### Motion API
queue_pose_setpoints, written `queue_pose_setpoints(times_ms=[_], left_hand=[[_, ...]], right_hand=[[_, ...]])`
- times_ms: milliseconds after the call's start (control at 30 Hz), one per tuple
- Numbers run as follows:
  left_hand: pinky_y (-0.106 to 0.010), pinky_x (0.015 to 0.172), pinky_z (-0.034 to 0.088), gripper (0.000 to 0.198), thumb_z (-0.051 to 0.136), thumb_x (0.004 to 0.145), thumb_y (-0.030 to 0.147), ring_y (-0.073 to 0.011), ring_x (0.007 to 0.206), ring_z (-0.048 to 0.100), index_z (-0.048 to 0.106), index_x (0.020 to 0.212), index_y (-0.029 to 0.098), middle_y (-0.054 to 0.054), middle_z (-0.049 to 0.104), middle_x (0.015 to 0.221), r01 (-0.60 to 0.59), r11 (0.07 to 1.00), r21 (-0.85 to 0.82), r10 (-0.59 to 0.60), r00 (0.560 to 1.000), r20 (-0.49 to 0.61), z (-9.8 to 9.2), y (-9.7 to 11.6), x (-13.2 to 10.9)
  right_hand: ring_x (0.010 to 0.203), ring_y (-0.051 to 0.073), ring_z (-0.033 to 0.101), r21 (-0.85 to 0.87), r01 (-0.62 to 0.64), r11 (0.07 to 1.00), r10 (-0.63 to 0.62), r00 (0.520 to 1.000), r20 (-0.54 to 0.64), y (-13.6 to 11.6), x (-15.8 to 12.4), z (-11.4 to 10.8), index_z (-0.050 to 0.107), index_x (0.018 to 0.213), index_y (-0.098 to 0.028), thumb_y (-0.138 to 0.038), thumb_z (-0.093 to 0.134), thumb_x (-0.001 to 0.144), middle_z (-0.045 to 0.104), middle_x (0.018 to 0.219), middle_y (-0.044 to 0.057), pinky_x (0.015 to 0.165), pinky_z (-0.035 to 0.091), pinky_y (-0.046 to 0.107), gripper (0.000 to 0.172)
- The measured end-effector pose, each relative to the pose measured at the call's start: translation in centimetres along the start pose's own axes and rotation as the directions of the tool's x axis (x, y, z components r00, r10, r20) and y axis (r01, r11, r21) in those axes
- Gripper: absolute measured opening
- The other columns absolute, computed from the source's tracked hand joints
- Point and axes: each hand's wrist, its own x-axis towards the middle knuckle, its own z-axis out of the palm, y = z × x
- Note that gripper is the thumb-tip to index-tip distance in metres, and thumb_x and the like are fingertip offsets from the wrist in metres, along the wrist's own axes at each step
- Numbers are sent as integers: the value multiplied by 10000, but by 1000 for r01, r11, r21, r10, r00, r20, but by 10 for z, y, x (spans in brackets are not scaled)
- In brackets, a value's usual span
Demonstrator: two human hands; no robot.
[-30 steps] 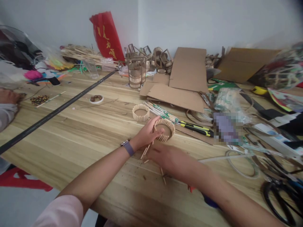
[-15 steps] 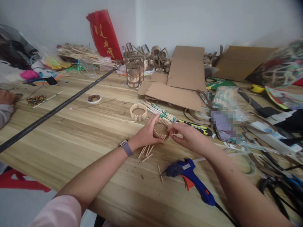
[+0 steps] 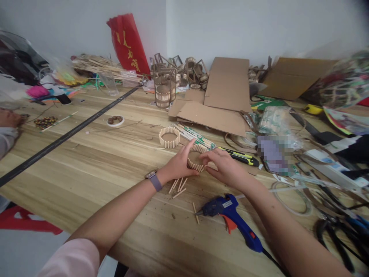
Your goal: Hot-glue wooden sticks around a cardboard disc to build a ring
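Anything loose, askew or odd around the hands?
Nothing damaged that shows. A few short sticks lie loose and fanned out on the table, just on the near side of the stick ring that the left hand and right hand hold. One stray stick lies by the glue gun nozzle.

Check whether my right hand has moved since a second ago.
Yes. The right hand has gone from beside the loose sticks on the table, away from me, to the stick ring that the left hand holds.
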Motion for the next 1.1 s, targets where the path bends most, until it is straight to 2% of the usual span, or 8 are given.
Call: queue_pose_setpoints(times_ms=[267, 433, 800, 1100], left_hand=[[-530, 1168, 198, 1206, 857, 624, 362, -352, 1450, 181, 61, 1516, 199, -204, 177, 1567, -6, 1000, -5, 6, 1000, -7, 1, 1, 1], [-527, 1164, 214, 1207, 856, 624, 353, -347, 1445, 204, 60, 1518, 201, -207, 191, 1564, -1, 1000, 14, 1, 1000, -8, 1, 1, 1], [-522, 1150, 258, 1219, 875, 587, 301, -347, 1431, 245, 89, 1515, 226, -184, 232, 1559, 12, 999, 41, -11, 1000, -14, 0, 4, 1], [-513, 1150, 268, 1209, 871, 588, 276, -346, 1425, 264, 94, 1512, 226, -182, 242, 1555, 12, 998, 65, -11, 1000, -14, 0, 5, 1]], right_hand=[[933, 241, 557, -128, -1, 992, -3, 999, -37, -5, 0, 5, 595, 1056, -182, -74, 542, 815, 668, 892, 72, 809, 380, 358, 269], [933, 249, 557, -209, 42, 977, -58, 996, -72, -5, -1, 11, 600, 1038, -170, -107, 506, 863, 664, 906, 99, 805, 366, 361, 208], [921, 243, 554, -241, 90, 966, -118, 987, -106, -1, -2, 14, 581, 991, -174, -104, 464, 881, 659, 906, 103, 812, 363, 368, 175], [915, 248, 541, -229, 81, 970, -111, 986, -124, 1, -3, 18, 584, 950, -189, -96, 463, 857, 654, 879, 94, 840, 376, 402, 179]])
